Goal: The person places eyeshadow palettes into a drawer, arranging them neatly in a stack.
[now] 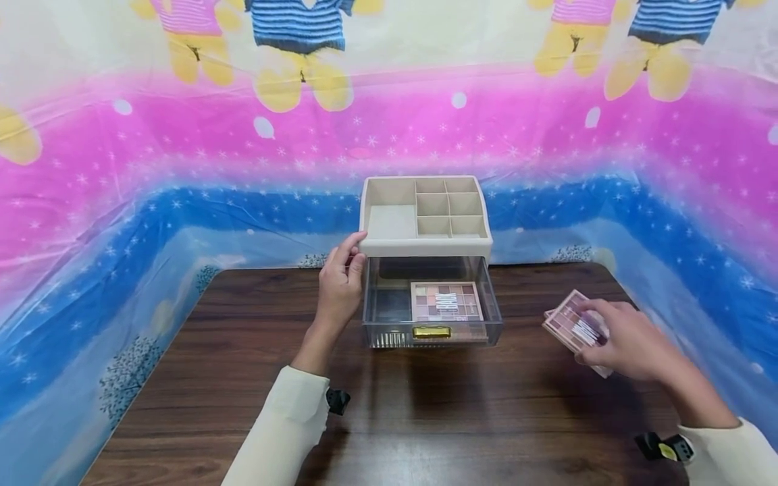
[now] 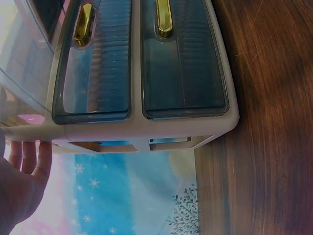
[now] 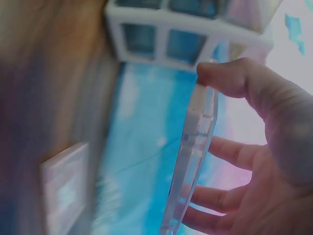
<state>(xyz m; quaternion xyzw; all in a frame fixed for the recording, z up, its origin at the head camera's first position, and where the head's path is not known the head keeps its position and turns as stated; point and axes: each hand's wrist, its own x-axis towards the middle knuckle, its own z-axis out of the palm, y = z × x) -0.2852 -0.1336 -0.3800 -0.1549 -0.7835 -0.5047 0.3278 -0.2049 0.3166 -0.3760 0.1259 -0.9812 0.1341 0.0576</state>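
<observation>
The biggest thing on my feed is the printed cloth [image 1: 389,128], pink above and blue below, hung behind the organizer [image 1: 425,247] and round both its sides. Under the organizer is the dark wood-grain table [image 1: 255,405]. The organizer stands upright, its pale top divided into one large compartment and six small ones. Out of its front, just below that top, the clear drawer [image 1: 392,335] is pulled forward; in my left wrist view two tinted lower drawers [image 2: 186,73] sit flush in the organizer's frame.

I see the left hand [image 1: 342,280] at the organizer's left side, fingers fairly straight and touching its upper edge. The right hand [image 1: 629,337] is to the right of the organizer and apart from it, pinching a thin makeup palette [image 1: 565,322] between thumb and fingers. My right wrist view shows that one edge-on, with a second palette [image 3: 66,191], blurred, lying on the table to the organizer's right. A third palette [image 1: 446,302] lies inside the organizer's pulled-out drawer, towards its right side. Smallest is the gold handle [image 1: 431,332] on that drawer's front.
</observation>
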